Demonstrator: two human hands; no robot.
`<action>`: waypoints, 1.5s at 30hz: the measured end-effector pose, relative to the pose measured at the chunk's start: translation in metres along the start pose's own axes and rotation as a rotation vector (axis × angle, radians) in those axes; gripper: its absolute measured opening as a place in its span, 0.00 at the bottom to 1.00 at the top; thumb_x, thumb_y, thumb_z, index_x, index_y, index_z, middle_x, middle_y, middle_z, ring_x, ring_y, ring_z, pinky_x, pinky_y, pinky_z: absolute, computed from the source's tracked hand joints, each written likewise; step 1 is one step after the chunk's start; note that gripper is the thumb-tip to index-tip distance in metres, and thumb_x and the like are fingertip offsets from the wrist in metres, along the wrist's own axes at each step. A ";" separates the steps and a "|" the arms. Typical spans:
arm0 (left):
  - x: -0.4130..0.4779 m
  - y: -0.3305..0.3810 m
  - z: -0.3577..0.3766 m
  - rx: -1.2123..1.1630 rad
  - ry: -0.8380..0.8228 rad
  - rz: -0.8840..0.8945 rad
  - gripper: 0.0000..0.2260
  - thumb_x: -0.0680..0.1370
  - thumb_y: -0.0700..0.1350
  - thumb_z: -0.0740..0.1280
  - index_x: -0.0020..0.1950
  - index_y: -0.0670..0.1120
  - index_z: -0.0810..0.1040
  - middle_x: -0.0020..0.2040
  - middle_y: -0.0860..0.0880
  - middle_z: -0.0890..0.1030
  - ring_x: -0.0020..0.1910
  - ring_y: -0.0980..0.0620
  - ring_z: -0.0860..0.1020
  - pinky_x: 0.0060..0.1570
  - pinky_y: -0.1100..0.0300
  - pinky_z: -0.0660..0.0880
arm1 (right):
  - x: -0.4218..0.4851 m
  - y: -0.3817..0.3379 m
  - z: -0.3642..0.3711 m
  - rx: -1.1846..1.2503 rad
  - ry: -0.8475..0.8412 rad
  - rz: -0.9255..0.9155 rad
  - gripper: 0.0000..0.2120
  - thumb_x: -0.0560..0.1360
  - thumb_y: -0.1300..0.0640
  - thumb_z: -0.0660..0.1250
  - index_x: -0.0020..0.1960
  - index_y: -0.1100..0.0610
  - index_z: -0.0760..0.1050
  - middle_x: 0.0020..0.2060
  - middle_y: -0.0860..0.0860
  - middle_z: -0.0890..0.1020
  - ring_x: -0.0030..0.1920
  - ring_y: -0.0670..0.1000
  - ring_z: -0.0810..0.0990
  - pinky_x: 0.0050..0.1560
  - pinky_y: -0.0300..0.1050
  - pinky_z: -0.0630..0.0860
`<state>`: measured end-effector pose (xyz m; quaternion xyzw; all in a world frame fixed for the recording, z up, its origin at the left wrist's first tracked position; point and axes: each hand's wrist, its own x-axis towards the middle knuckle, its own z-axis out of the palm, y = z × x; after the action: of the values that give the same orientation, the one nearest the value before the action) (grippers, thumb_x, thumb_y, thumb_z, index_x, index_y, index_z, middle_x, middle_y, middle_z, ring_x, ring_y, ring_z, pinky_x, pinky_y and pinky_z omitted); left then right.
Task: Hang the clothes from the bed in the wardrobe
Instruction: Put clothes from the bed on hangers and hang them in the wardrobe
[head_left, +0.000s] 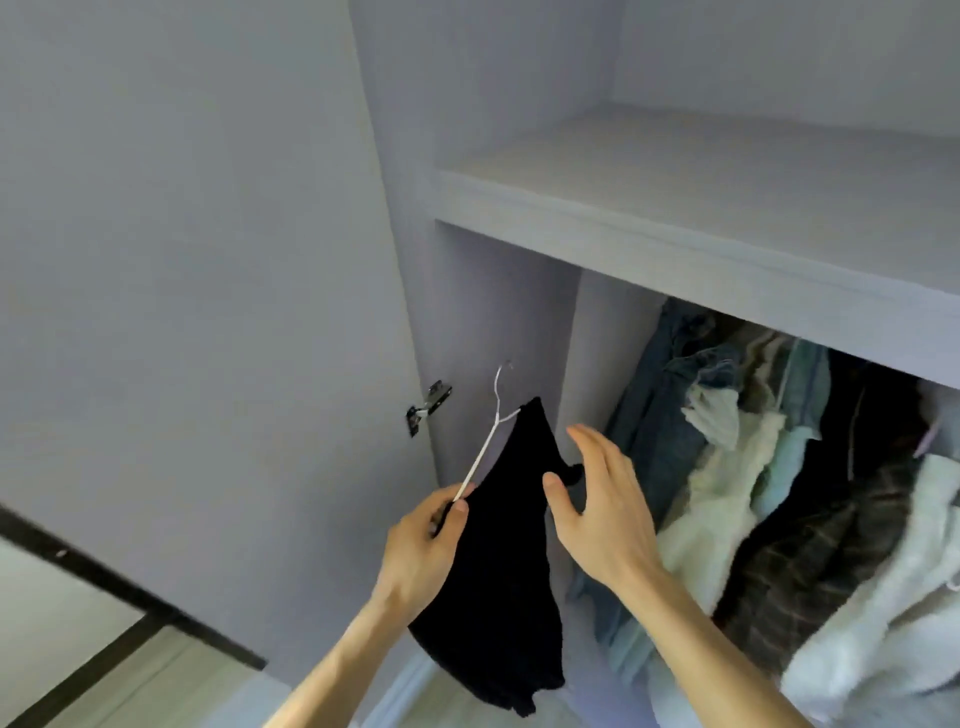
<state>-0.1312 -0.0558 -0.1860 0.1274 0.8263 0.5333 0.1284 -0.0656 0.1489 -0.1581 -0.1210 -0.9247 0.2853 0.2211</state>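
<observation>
A black garment (498, 561) hangs on a thin white wire hanger (491, 426) in front of the open wardrobe (675, 234). My left hand (431, 540) pinches the hanger's lower arm together with the cloth's edge. The hook points up toward the wardrobe's inner side wall. My right hand (602, 499) hovers spread beside the garment's right edge, fingers straight, thumb near the cloth; I cannot tell if it touches. Inside the wardrobe hang several clothes (779, 467): denim, white, pale blue, black and plaid pieces.
The wardrobe door (208, 312) stands open on the left, with a metal hinge (428, 408) at its edge. A bare shelf (727, 171) runs above the hanging space. Light wooden floor (78, 623) with a dark strip shows at lower left.
</observation>
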 end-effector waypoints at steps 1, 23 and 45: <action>-0.020 -0.009 -0.013 0.016 0.007 -0.023 0.10 0.83 0.52 0.62 0.56 0.67 0.78 0.48 0.65 0.82 0.50 0.64 0.79 0.49 0.71 0.73 | -0.001 -0.010 0.013 0.048 -0.091 0.012 0.29 0.81 0.43 0.61 0.78 0.52 0.60 0.75 0.45 0.64 0.73 0.45 0.65 0.69 0.47 0.70; -0.533 -0.143 -0.119 0.078 0.874 -0.607 0.12 0.77 0.52 0.67 0.59 0.58 0.80 0.51 0.61 0.81 0.53 0.59 0.78 0.54 0.63 0.74 | -0.336 -0.308 0.187 0.328 -1.012 -1.272 0.23 0.84 0.43 0.48 0.43 0.52 0.75 0.38 0.46 0.76 0.38 0.53 0.75 0.40 0.52 0.75; -0.714 -0.045 -0.182 0.317 1.955 -1.042 0.09 0.76 0.62 0.69 0.48 0.60 0.85 0.37 0.64 0.81 0.41 0.62 0.79 0.43 0.69 0.72 | -0.487 -0.443 0.250 0.567 -1.923 -0.925 0.15 0.76 0.37 0.61 0.58 0.42 0.74 0.51 0.35 0.82 0.53 0.39 0.80 0.49 0.32 0.72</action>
<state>0.4692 -0.4761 -0.1001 -0.6934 0.5830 0.1737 -0.3861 0.1969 -0.4974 -0.2510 0.5641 -0.5682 0.3518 -0.4850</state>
